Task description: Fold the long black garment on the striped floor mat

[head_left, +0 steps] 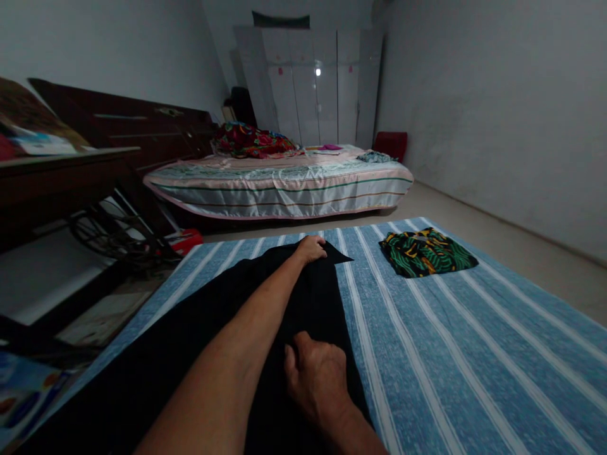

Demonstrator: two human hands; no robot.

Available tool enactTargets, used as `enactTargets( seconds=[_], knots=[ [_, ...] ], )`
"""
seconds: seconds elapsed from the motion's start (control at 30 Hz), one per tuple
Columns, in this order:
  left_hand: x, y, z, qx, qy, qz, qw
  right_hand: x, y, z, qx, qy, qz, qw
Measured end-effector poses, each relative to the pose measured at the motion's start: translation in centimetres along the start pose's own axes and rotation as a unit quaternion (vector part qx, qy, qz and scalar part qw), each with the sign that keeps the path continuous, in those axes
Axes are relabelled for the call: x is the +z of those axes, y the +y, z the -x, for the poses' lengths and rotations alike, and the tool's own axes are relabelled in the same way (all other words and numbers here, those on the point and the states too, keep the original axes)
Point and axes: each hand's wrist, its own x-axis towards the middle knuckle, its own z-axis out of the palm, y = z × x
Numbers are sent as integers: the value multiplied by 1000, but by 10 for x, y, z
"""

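Observation:
A long black garment lies spread over a blue and white striped sheet, running from the near left to a pointed corner at the far end. It is too dark to make out what kind of garment it is. My left hand reaches to its far end, with the fingers bent around the cloth there. Nearer to me, my right hand rests on the garment close to its right edge. Its fingers are curled in against the cloth and the fingertips are partly hidden.
A folded green, black and yellow patterned cloth lies on the sheet at right. Beyond stands a bed with a red floral blanket. A desk is at left, above a red box. A wardrobe stands at the back.

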Motion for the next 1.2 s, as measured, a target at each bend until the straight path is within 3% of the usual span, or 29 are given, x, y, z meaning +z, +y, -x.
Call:
enactTargets(
  seconds=[0.43,0.67,0.87,1.2],
  knots=[
    [-24,34,-1,-101,-31,-11,994,-7,-4,-1,9,-26,6,1000],
    [-21,44,2,-129,-61,-16,990,-4,-3,-1,7,-19,6,1000],
    [-18,40,4,-86,-66,25,994,-4,-3,1,5,-13,-6,1000],
    [0,10,0,0,17,5,1000,-10,-5,-2,11,-38,0,999]
  ],
)
